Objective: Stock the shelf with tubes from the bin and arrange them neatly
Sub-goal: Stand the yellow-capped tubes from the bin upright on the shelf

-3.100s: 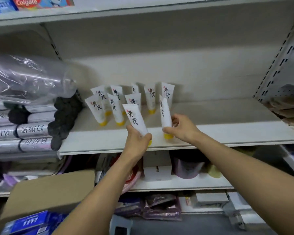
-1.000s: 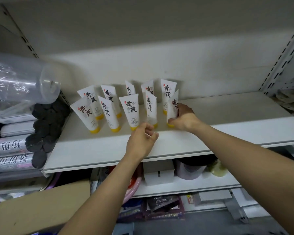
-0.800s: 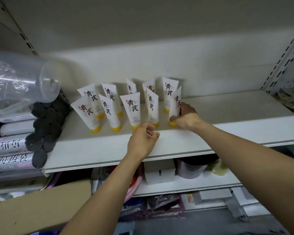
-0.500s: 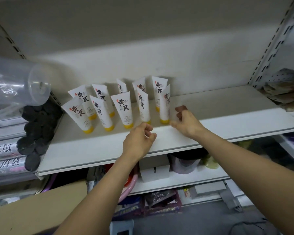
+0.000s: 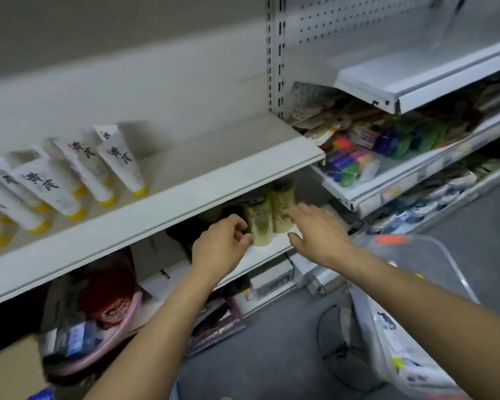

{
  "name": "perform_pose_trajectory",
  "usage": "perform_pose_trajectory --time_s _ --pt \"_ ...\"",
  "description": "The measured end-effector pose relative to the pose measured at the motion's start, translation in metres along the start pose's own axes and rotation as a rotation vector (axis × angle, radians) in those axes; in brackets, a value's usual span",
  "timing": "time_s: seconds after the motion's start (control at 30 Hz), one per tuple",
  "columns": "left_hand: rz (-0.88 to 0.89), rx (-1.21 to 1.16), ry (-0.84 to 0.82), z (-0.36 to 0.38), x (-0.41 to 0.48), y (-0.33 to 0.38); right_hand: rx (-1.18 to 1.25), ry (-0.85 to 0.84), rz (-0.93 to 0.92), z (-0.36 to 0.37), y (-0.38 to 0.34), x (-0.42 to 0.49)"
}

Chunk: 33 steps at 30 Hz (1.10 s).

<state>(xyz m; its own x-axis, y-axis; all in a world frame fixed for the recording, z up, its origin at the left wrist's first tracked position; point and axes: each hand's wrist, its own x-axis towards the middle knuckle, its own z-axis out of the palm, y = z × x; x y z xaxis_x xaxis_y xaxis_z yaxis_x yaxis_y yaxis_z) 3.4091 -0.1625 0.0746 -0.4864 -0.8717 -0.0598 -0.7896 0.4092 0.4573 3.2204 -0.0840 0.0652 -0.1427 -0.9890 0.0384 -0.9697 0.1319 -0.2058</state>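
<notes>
The white squeeze tubes with black lettering and yellow caps (image 5: 119, 160) stand cap-down in close rows at the left end of the white metal shelf (image 5: 185, 203), all leaning the same way. The clear plastic bin (image 5: 387, 327) sits low on the right, and its contents are too blurred to make out. Both hands hang below the shelf's front edge, in front of two greenish cylindrical rolls (image 5: 260, 223) on the lower shelf (image 5: 266, 249). The left hand (image 5: 220, 243) has its fingers loosely curled and seems to hold nothing, though whether its fingertips touch the nearer roll cannot be told. The right hand (image 5: 315, 232) is spread flat and empty. The nearest hazard is those rolls – a careless sweep toward the bin could knock one off the lower shelf. The greater risk lies with the tubes. They balance on narrow caps and stand close together, so a forearm or a fresh tube pushed in too briskly could tip one and topple its neighbours. A hand rising from below might also catch the shelf's front lip and jolt the rows.
</notes>
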Motion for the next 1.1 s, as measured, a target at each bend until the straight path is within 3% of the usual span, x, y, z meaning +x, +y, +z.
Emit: perform_pose_trajectory --time_s 0.3,0.53,0.83,1.1 --pt "0.127 -0.087 -0.291 0.168 -0.010 0.148 0.149 -0.198 0.425 0.029 0.214 -0.129" --pt "0.160 -0.088 -0.555 0.292 -0.008 0.212 0.229 -0.362 0.642 0.093 0.316 -0.200" --pt "0.159 0.092 -0.796 0.425 -0.009 0.211 0.214 -0.612 0.567 0.198 0.341 -0.224" --pt "0.295 0.292 -0.783 0.488 -0.021 0.212 0.059 -1.005 0.431 0.241 0.339 -0.244"
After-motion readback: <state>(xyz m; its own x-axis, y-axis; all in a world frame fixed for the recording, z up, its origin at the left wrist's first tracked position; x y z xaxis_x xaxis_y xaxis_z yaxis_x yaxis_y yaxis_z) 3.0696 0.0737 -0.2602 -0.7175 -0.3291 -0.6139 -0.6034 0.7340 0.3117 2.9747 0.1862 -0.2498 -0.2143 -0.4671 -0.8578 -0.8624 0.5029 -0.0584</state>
